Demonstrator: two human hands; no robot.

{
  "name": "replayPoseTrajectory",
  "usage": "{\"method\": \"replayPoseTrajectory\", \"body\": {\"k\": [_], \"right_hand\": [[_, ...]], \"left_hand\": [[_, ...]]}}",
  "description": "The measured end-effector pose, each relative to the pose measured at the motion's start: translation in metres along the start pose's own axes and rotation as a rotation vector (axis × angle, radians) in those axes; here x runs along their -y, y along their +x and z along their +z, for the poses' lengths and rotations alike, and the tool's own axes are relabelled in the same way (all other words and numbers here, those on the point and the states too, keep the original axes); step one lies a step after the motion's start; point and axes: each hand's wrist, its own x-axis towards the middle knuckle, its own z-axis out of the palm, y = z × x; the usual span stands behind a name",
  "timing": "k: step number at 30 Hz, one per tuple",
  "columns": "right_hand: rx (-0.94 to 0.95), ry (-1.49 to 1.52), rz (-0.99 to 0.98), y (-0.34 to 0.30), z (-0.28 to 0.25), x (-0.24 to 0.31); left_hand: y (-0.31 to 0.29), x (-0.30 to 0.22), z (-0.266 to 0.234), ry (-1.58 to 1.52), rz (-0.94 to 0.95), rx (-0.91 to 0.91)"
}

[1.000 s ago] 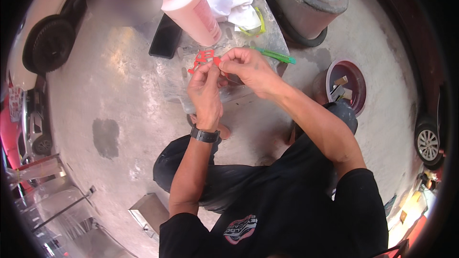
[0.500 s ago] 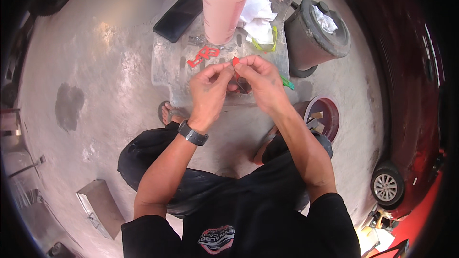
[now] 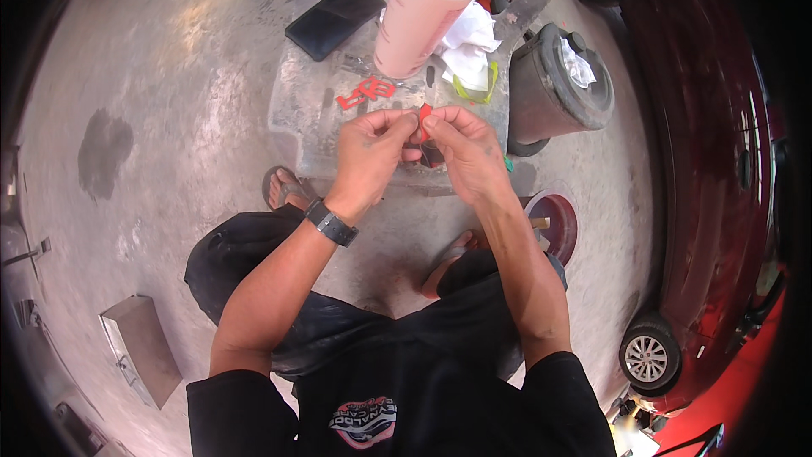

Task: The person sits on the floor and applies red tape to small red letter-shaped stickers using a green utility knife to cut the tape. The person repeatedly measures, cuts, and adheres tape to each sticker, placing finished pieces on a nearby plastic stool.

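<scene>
A small red flat piece [image 3: 426, 123] is pinched between the fingers of both my hands, above the near edge of a worn grey stool-like surface [image 3: 296, 131]. My left hand [image 3: 372, 148] has its thumb and forefinger pressed together at the piece's left side. On its right side, my right hand [image 3: 467, 151] grips it the same way. Just under the fingertips shows a dark item [image 3: 431, 155], partly hidden, its kind unclear. Several red letter-shaped cut-outs [image 3: 365, 93] lie beyond my left hand. Past them stands a large pale pink bottle [image 3: 423, 17].
A black phone [image 3: 334, 19] lies at the far left of the surface. White crumpled cloth [image 3: 469, 42] and a yellow-green strip [image 3: 475, 89] sit right of the bottle. A lidded dark bin [image 3: 554, 85], a round tub [image 3: 558, 220], a dark red car [image 3: 710, 161] and a metal box [image 3: 144, 347] surround me.
The view has shifted, so the bottle, phone and car appear in different places. Both hands keep their pinch on the red piece, which shows a little more of its face.
</scene>
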Motion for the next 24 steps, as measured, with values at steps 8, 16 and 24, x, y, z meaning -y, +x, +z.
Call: {"method": "replayPoseTrajectory", "body": {"k": [8, 16, 24], "right_hand": [[0.003, -0.002, -0.034, 0.002, -0.003, -0.006], [0.062, 0.017, -0.015, 0.0, -0.005, -0.002], [0.011, 0.021, -0.019, 0.001, -0.004, -0.004]], "left_hand": [[-0.005, 0.007, 0.004, 0.013, 0.064, -0.061], [0.001, 0.011, 0.002, 0.041, 0.105, -0.094], [-0.006, 0.014, 0.004, 0.106, 0.189, -0.097]]}}
